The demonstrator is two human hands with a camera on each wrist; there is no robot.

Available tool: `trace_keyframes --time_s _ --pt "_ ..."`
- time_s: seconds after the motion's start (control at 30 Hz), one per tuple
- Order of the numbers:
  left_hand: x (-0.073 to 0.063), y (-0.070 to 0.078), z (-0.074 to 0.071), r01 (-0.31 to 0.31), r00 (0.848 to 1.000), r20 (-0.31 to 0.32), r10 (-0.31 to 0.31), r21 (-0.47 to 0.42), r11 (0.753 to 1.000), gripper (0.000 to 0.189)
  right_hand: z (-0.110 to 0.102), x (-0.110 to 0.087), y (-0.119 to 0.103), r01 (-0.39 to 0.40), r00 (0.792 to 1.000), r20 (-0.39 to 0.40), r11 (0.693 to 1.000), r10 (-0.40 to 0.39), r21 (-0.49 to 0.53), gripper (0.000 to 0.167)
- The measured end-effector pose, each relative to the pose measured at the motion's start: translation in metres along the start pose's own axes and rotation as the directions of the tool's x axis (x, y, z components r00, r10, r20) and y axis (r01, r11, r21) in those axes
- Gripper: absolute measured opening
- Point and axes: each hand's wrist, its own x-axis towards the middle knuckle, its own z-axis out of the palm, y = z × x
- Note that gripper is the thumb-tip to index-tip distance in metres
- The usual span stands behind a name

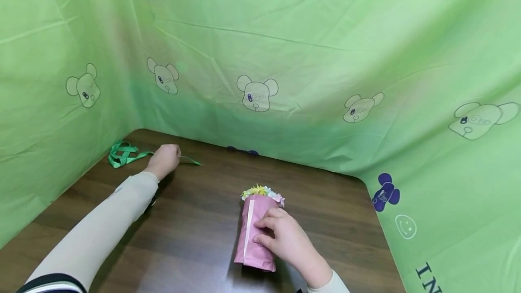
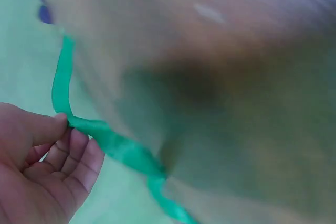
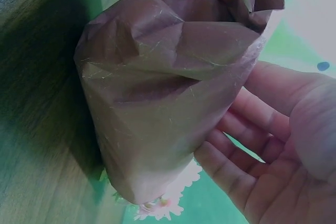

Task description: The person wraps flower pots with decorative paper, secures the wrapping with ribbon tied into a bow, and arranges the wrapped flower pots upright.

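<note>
In the head view my left hand [image 1: 164, 161] is at the far left of the table, pinching a green ribbon [image 1: 122, 153]. The left wrist view shows the ribbon [image 2: 123, 150] between thumb and fingertips, one end rising and the rest trailing away. A small bouquet [image 1: 256, 238] in pink paper lies near the front, with yellow, white and pink flowers [image 1: 260, 190] at its far end and a pale strip along its wrap. My right hand [image 1: 286, 236] rests on the bouquet, thumb and fingertips apart against the paper. Creased paper [image 3: 152, 98] fills much of the right wrist view.
Beneath everything is a dark wooden table [image 1: 195, 225]. A green cloth [image 1: 309, 49] printed with bear heads hangs along its back and both sides, close behind my left hand. The left wrist view is badly blurred beyond the ribbon.
</note>
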Motion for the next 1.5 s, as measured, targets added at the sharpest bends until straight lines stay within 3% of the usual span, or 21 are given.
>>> trace_keyframes --time_s 0.17,0.47,0.7,0.87,1.07,1.33,1.4,1.43,1.5 --pt "0.004 0.042 -0.016 -0.042 0.998 -0.057 0.036 -0.107 0.993 0.02 -0.002 0.001 0.0 0.001 1.0 -0.008 1.0 -0.001 -0.006 0.024" --pt "0.001 0.122 -0.034 -0.093 0.996 -0.021 0.091 -0.251 0.964 0.013 0.001 0.0 0.0 0.005 1.0 -0.008 1.0 -0.005 -0.005 0.024" --pt "0.009 0.177 -0.034 -0.12 0.992 0.005 0.129 -0.343 0.931 0.011 0.002 0.0 0.002 0.01 1.0 -0.012 1.0 -0.01 -0.017 0.024" --pt "0.018 0.209 -0.026 -0.141 0.987 0.018 0.159 -0.371 0.918 0.011 0.001 -0.001 0.002 0.008 1.0 -0.018 1.0 -0.009 -0.015 0.024" --pt "0.026 0.236 -0.009 -0.118 0.985 0.063 0.163 -0.448 0.886 0.012 0.001 -0.001 -0.001 0.01 1.0 -0.015 1.0 -0.01 -0.008 0.023" --pt "0.029 0.271 0.023 -0.066 0.982 0.096 0.16 -0.626 0.777 0.008 0.0 0.0 -0.001 0.014 1.0 -0.016 1.0 -0.014 -0.008 0.023" --pt "0.027 0.28 0.031 -0.055 0.982 0.102 0.158 -0.648 0.76 0.007 0.0 0.001 -0.001 0.014 1.0 -0.009 1.0 -0.014 -0.004 0.022" --pt "0.026 0.284 0.035 -0.054 0.982 0.105 0.159 -0.649 0.759 0.007 0.0 0.001 -0.001 0.013 1.0 -0.005 1.0 -0.013 -0.003 0.022" --pt "0.024 0.292 0.043 -0.069 0.98 0.105 0.17 -0.621 0.78 0.007 0.001 0.001 -0.001 0.01 1.0 0.002 1.0 -0.01 0.0 0.023"
